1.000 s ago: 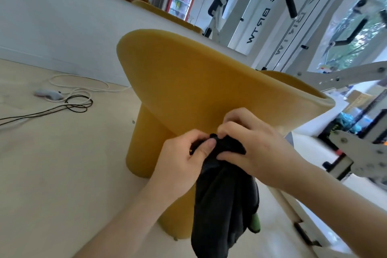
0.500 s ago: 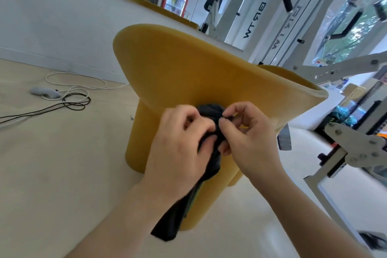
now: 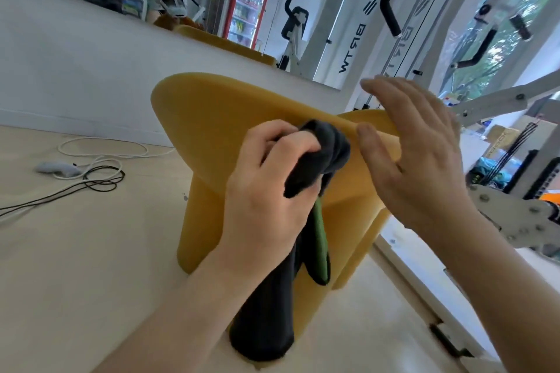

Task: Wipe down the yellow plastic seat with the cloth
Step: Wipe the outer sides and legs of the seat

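Note:
The yellow plastic seat [image 3: 212,118] stands on the floor in the middle of the view, its wide curved back toward me above a rounded base. My left hand [image 3: 266,191] is shut on a bunched dark cloth [image 3: 321,154] with a green edge, and holds the bunch against the seat's back near the top rim. The rest of the cloth hangs down in front of the base. My right hand [image 3: 415,154] is open, fingers spread, right of the cloth at the seat's upper rim; I cannot tell if it touches.
White and black cables [image 3: 100,166] and a grey device [image 3: 57,168] lie on the pale floor at left. White gym-machine frames [image 3: 491,103] crowd the right side close to the seat. A white wall runs behind; a red drinks fridge [image 3: 250,0] stands far back.
My right hand has let go of the cloth and opened, moving up and right to the seat's rim. My left hand has kept the bunched cloth, now against the seat's back.

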Tool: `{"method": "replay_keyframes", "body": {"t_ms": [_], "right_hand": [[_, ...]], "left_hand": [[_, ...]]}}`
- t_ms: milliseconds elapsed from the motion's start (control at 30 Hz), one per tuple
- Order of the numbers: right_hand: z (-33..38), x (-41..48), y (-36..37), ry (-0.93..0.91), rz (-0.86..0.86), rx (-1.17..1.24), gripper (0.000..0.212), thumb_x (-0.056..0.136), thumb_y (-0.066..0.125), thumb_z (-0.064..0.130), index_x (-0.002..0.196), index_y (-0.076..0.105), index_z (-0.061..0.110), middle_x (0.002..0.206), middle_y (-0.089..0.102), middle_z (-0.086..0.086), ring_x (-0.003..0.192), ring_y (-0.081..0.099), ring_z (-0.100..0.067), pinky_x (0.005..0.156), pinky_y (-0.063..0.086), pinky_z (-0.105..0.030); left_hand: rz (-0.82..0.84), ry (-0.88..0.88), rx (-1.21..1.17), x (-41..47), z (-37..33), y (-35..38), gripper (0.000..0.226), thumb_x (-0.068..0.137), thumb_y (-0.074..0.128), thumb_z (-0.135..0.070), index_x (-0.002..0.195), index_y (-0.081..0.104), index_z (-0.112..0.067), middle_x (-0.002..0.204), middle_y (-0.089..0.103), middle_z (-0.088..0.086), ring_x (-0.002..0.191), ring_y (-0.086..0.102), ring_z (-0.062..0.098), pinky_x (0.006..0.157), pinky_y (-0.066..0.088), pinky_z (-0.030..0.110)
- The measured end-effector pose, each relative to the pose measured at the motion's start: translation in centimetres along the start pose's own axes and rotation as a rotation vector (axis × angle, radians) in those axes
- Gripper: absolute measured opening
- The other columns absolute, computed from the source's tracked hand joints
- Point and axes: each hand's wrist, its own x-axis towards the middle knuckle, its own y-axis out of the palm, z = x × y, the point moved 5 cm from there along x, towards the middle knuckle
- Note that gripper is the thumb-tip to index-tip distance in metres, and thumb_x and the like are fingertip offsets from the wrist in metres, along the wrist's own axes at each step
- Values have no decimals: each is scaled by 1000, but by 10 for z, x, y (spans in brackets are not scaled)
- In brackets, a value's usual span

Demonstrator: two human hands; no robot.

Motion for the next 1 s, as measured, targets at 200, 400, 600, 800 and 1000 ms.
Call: {"method": "replay_keyframes", "body": {"t_ms": [200,400,600,800,1000], "right_hand": [[-13,10,33,75,118,175,33,100,35,33,115,64,27,94,67,13,86,59,-7,76,48,-33],[-11,9,36,84,92,161,31,97,39,39,115,62,28,90,59,17,80,50,-1,72,38,-25],[-7,9,35,94,53,157,32,95,40,38,115,63,29,91,61,12,84,49,-6,79,41,-34],[-9,17,36,49,178,116,36,95,34,49,117,59,36,92,64,16,86,57,-9,74,45,-35],[-14,36,39,-155,556,7,46,90,13,68,111,44,41,68,49,21,63,49,-1,54,40,-24]], "left_hand": [[69,350,429,-27,38,57,50,93,61,-41,139,42,-37,148,41,-6,133,35,22,108,29,53],[246,334,533,-105,75,66,58,91,64,-32,142,40,-39,153,24,-9,127,36,20,105,31,45],[81,231,427,-39,42,56,44,90,62,-46,131,50,-40,147,36,0,129,36,25,106,32,55],[30,78,173,-10,27,53,55,84,72,-31,127,40,-24,146,28,15,140,28,39,105,26,66],[165,240,153,10,38,32,35,82,70,-17,109,47,-15,132,39,14,122,47,35,97,41,56]]}}
